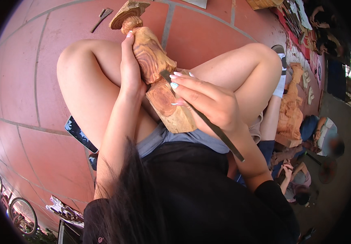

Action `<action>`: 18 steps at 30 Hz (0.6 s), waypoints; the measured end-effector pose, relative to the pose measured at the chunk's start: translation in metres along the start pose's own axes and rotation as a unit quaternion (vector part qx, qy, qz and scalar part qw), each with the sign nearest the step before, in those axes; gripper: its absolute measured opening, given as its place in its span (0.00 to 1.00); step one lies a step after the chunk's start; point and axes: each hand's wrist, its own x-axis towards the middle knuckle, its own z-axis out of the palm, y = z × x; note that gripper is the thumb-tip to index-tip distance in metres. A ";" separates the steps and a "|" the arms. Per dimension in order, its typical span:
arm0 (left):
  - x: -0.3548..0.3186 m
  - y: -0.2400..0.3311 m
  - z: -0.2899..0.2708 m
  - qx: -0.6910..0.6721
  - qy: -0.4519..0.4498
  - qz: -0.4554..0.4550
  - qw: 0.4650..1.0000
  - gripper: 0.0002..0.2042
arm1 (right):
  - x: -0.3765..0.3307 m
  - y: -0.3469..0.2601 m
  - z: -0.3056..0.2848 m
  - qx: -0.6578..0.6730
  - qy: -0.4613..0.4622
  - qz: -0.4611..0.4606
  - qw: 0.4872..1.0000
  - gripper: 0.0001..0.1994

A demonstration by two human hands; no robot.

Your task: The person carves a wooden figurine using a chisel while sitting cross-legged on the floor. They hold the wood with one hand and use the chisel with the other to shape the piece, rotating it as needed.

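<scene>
- The reddish-brown carved wooden figure (155,69), a long block with strong grain rings, lies slanted across the seated person's lap between the raised knees, its cut square base toward the body and its flared top end pointing away over the floor.
- The left hand (130,71) is wrapped around the figure's narrow upper part, fingers closed on the wood, which seems to be what keeps the piece from rolling.
- The right hand (208,99) is clamped on a slim dark metal carving chisel (208,122), fingers folded over the shaft near the blade; the tip rests on the figure's middle (the handle end sticks out past the wrist toward the elbow).
- That low grip near the tip probably gives finer control of the cut.
- A dark flat phone (78,132) lies on the red tiled floor (17,89) just beside the left thigh.
- Two small metal tools (101,18) lie on the tiles beyond the knee.
- Other people sit farther off at the right, beside another pale wood carving (289,110).
</scene>
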 end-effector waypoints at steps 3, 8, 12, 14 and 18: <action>0.000 0.002 0.000 -0.002 -0.009 0.002 1.000 0.27 | -0.002 -0.004 -0.007 0.021 -0.003 0.018 1.000 0.15; -0.005 0.004 0.004 -0.001 -0.020 -0.002 1.000 0.27 | 0.014 0.006 -0.014 0.059 0.105 0.062 0.991 0.11; -0.002 0.002 -0.010 -0.005 -0.086 -0.008 0.996 0.29 | 0.003 0.023 -0.012 0.146 0.145 0.115 0.972 0.11; -0.002 -0.002 -0.013 -0.001 -0.083 -0.021 0.996 0.29 | 0.003 0.022 -0.009 0.246 0.181 0.188 0.933 0.11; -0.009 0.001 -0.011 -0.007 -0.089 -0.027 0.996 0.34 | -0.008 0.029 -0.008 0.429 0.172 0.261 0.848 0.13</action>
